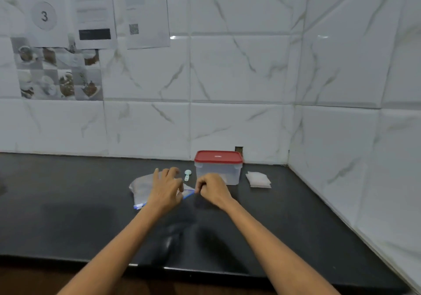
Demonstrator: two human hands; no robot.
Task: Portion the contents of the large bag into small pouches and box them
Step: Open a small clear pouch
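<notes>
My left hand (167,186) lies flat on the big clear plastic bag (142,186) on the black counter (68,203), my right hand (210,188) pinches its blue zip edge (189,194), and a hard tug could spill everything.

You face a dark counter (68,203), smooth with a dull sheen, under glossy marbled wall tiles (239,71). The large bag (142,186) is clear, crinkled plastic film. The box (217,174) is frosted plastic under a shiny red lid (218,156). The small pouches (258,179) near the back right corner look like thin plastic, perhaps
</notes>
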